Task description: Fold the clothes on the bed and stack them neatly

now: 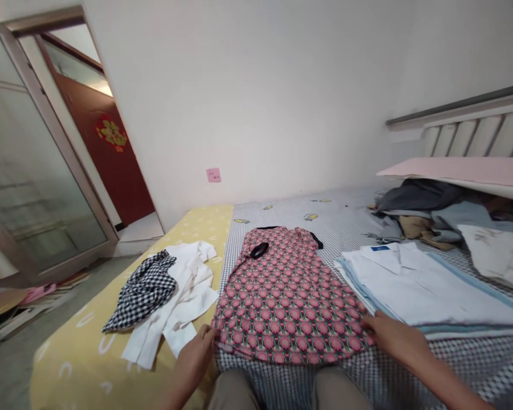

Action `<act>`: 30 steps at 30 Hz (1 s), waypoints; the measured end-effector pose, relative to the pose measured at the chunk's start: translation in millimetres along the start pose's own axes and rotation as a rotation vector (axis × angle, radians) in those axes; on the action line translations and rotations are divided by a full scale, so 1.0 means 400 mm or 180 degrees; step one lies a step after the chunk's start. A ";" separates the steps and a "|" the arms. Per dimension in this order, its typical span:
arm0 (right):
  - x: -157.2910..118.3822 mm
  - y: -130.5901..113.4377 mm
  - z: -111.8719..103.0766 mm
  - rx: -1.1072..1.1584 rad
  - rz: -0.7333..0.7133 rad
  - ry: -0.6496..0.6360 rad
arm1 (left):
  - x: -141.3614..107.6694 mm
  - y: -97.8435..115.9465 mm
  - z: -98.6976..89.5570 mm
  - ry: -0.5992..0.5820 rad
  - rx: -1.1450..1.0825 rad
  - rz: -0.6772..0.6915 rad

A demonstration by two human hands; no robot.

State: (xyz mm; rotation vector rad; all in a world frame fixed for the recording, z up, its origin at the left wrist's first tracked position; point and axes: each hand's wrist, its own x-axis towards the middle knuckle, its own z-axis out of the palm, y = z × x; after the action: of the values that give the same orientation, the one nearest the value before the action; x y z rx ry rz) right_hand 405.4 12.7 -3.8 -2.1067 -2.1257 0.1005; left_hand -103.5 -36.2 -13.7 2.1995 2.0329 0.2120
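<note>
A pink floral dress [282, 302] lies spread on the bed, its wide hem toward me and its narrower top with black edging pointing at the wall. A small dark oval item [259, 250] rests on its upper left part. My left hand [202, 346] is closed on the left corner of the hem. At the right corner of the hem, my right hand [382, 330] pinches the cloth. Just right of the dress is a stack of folded shirts, a white collared shirt [406, 282] on top and light blue cloth beneath.
To the left lie a black-and-white checked garment [147, 290] and a white garment [188, 285] on the yellow sheet [81, 341]. A heap of dark clothes [423, 199] sits at the back right under a pink board [457, 169]. The wall [260, 102] bounds the bed's far side.
</note>
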 end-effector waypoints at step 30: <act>0.313 -0.266 0.306 -0.0200 -0.1247 0.1122 | 0.522 0.391 0.035 -0.0270 -0.0606 0.0740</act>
State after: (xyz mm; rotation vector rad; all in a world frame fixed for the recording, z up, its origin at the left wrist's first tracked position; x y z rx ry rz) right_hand 281.2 143.2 -101.7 -1.5500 -2.2823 -0.3565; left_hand 68.4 159.7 5.4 2.2777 1.6386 0.3166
